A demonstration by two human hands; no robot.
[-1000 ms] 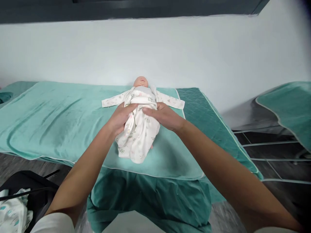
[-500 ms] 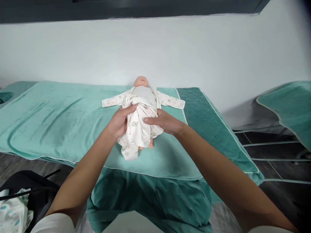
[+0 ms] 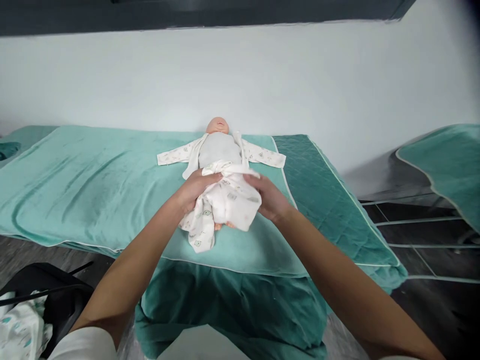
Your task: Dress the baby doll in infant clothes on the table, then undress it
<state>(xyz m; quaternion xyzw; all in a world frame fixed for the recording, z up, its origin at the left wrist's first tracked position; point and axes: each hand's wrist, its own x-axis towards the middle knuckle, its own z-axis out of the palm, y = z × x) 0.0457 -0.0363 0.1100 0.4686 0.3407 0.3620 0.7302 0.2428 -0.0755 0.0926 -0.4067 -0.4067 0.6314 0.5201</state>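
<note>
A baby doll [image 3: 217, 125] lies on its back, its head toward the wall. A white printed jacket [image 3: 179, 153] lies open around its grey-white torso, sleeves spread to both sides. Over the doll's lower body I hold white printed baby pants [image 3: 228, 197], bunched up, with one leg hanging toward the near side. My left hand [image 3: 197, 190] pinches their left side, thumb on top. At the right side, my right hand [image 3: 265, 194] grips the upper edge, slightly blurred. Below the cloth the doll's feet [image 3: 223, 226] peek out; its legs are hidden.
Under the doll is a light green sheet [image 3: 93, 185] on a bed against the white wall [image 3: 240, 75]. A darker quilted cover [image 3: 330, 200] lies to the right, beside a metal rack [image 3: 423, 247]. A black chair [image 3: 56, 285] with printed cloth [image 3: 22, 325] stands at lower left.
The bunched pants have come down off the doll's torso toward me, uncovering more of its belly and the jacket's left flap. My right hand has shifted slightly right with its edge.
</note>
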